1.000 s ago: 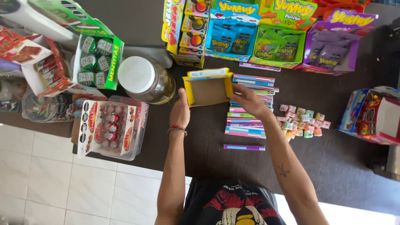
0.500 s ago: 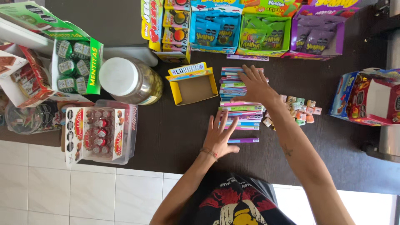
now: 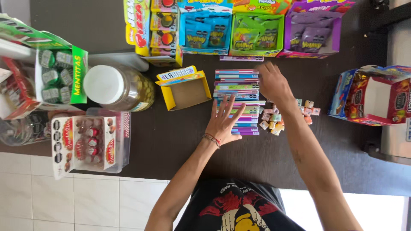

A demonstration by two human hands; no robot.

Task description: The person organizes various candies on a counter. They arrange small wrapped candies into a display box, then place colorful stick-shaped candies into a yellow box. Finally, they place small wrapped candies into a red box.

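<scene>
A column of flat, colourful candy strips (image 3: 237,83) lies in the middle of the dark table (image 3: 171,141). My left hand (image 3: 223,122) rests flat with spread fingers on the lower strips. My right hand (image 3: 274,85) lies palm down at the column's right edge, fingers touching the upper strips. Just left of the strips stands an empty yellow cardboard box (image 3: 185,89). A small pile of wrapped square candies (image 3: 284,114) sits beside my right wrist. Neither hand grips anything.
Display boxes of candy bags (image 3: 257,32) line the far edge. A glass jar with a white lid (image 3: 117,87) lies left, near a green box of tins (image 3: 60,75) and a clear tub of sweets (image 3: 87,141). A red-and-blue box (image 3: 376,96) stands right.
My left hand left the yellow box and moved right onto the lower strips. My right hand stayed at the strips' right edge. The camera view shifted slightly.
</scene>
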